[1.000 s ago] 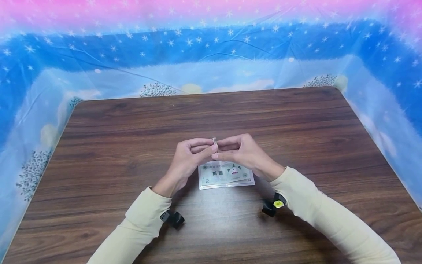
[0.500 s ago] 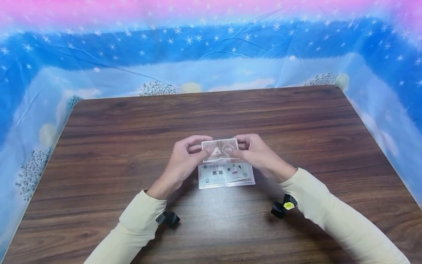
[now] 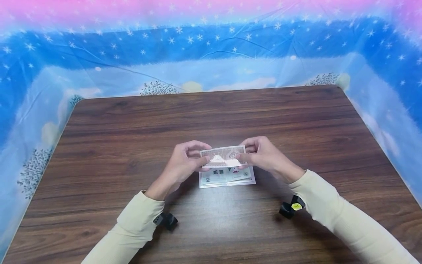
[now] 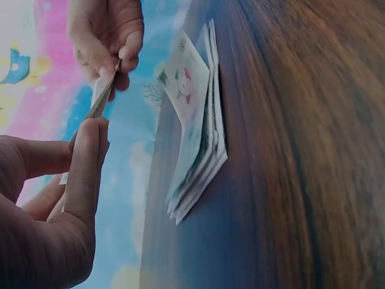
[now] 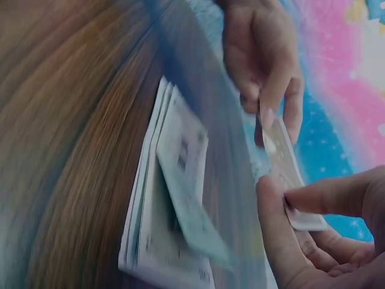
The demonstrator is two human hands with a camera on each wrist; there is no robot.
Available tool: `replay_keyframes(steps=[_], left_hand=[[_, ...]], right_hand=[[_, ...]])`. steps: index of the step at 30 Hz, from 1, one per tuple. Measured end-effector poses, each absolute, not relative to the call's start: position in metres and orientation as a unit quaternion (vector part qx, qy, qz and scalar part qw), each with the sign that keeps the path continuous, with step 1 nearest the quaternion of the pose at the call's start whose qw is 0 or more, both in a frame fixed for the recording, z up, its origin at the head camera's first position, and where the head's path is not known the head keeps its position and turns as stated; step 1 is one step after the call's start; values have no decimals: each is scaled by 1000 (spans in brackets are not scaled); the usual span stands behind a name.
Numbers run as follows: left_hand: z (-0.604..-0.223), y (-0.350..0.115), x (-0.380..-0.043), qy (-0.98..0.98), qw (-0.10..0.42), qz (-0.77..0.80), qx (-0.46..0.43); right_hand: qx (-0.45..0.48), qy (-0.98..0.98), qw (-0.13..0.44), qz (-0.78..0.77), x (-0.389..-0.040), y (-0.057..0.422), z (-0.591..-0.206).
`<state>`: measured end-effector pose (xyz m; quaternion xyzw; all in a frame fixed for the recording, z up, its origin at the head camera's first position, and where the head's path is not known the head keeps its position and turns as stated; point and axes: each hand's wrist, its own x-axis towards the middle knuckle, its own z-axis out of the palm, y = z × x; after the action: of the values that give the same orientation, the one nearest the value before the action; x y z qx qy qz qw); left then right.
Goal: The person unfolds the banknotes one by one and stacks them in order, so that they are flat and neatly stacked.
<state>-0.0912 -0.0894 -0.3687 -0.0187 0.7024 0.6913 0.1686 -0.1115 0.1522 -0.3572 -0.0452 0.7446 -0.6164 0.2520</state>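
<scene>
Between both hands, a brownish play banknote [image 3: 222, 157] with a middle crease is stretched flat above the table. My left hand [image 3: 187, 157] pinches its left end, thumb on the near face and fingers behind. At the other end, my right hand [image 3: 263, 156] pinches it the same way. Below and nearer lies a small stack of pale green play banknotes [image 3: 227, 178], marked with a 2 and a cartoon face. In the left wrist view the top note of the stack [image 4: 189, 90] bends up off the others. The held note covers the stack's far part in the head view.
The dark wood-grain table [image 3: 132, 121] extends on all sides of the notes. A blue and pink snowflake-patterned cloth [image 3: 211, 44] hangs behind and beside it. Black wrist cameras [image 3: 170, 221] sit on both cuffs.
The note was folded and seen edge-on between the fingertips; it is now spread out. My right hand has moved right, and both hands are slightly nearer the stack.
</scene>
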Motion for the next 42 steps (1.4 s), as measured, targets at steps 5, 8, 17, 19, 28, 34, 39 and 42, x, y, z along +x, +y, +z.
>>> replay_keyframes(steps=[5,8,17,19,28,34,39,42], left_hand=[[-373,-91,-88,820,140,550,71],[-373,-90,-86,890,104,428,120],[-377,-82,-84,926,108,324,159],[-378,-82,-84,928,111,317,159],[-379,-83,-82,940,86,287,165],[-377,-83,-78,946,66,269,168],[-378,-82,-75,946,80,267,168],[-379,-82,-74,946,81,266,169]], right_hand=[[-113,831,205,-505,-110,162,-364],[-145,870,183,-435,-109,164,-366],[-173,918,163,-317,-107,160,-374],[-178,923,160,-303,-107,157,-376],[-190,941,133,-247,-99,152,-377],[-198,944,118,-236,-94,150,-374],[-210,943,112,-235,-90,149,-377],[-222,943,103,-225,-88,149,-379]])
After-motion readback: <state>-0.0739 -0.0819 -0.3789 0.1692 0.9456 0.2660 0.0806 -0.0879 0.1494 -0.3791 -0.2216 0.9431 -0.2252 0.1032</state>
